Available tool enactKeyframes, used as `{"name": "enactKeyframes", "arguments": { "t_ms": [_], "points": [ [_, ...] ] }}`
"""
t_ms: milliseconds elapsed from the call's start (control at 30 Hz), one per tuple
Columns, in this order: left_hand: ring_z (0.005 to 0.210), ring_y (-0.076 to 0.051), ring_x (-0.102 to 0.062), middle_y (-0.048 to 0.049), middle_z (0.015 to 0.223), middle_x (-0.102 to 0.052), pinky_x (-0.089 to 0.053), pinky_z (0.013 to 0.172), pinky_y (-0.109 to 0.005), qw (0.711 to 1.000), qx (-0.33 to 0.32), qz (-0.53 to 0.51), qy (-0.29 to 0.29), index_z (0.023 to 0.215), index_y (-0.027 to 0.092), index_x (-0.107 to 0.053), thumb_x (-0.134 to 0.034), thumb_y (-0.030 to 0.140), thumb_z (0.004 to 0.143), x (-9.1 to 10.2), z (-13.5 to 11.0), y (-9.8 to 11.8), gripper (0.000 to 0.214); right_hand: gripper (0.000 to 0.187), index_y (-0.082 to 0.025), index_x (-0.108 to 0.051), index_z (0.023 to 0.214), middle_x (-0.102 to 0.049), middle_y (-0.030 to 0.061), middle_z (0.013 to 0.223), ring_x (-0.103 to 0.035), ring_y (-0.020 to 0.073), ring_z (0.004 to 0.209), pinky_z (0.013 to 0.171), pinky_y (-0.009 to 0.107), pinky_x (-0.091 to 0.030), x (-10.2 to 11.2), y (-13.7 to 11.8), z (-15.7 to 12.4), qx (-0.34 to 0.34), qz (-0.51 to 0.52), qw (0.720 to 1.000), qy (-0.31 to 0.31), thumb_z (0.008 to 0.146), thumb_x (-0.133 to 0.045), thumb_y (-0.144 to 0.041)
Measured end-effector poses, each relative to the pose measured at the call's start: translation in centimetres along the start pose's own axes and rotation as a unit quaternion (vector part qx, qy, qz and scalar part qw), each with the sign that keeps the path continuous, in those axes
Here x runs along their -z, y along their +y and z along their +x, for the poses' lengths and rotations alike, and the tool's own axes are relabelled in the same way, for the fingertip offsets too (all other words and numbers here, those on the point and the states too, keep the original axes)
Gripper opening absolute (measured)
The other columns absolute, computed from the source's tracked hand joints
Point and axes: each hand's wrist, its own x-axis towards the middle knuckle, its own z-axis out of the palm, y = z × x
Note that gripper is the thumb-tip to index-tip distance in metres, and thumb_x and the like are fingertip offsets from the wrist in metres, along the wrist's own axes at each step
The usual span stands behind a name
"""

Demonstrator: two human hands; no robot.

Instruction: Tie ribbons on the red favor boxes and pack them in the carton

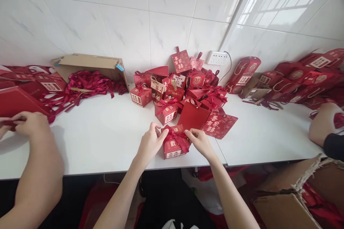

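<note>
A small red gift box [172, 147] with white characters and a white panel on its front stands near the table's front edge. Over its top runs a dark red ribbon [177, 136] tied in a bow. My left hand [153, 140] pinches the ribbon at the left of the bow, thumb against forefinger. On the other side, my right hand [199, 141] is closed in a pinch at the bow's right end. Just behind are another ribboned gift box [166, 112], a plain red card [194, 114] and a printed red card [219, 124].
A heap of red gift boxes [197, 80] rises against the tiled wall, below a power strip [218, 58]. At left, a cardboard box [91, 61] holds loose ribbons [90, 82]. Co-workers' arms [40, 157] reach in from both sides. An open carton [279, 204] stands below at right.
</note>
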Motion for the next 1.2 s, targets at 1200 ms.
{"name": "enactKeyframes", "arguments": {
  "t_ms": [1200],
  "points": [
    [0.084,-0.019,-0.057,-0.0026,0.089,-0.056,-0.044,0.08,-0.033,0.988,-0.13,-0.066,-0.04,0.081,0.02,-0.055,-0.058,0.038,0.078,-1.8,3.6,0.9,0.019,0.033,-0.017,-0.056,0.069,-0.052,-0.0014,0.05,-0.05,0.0094,0.04,0.04,0.021,-0.038,-5.7,-0.2,-7.9,0.094,-0.026,0.992,-0.08,0.093,-0.041,-0.036]
  ]
}}
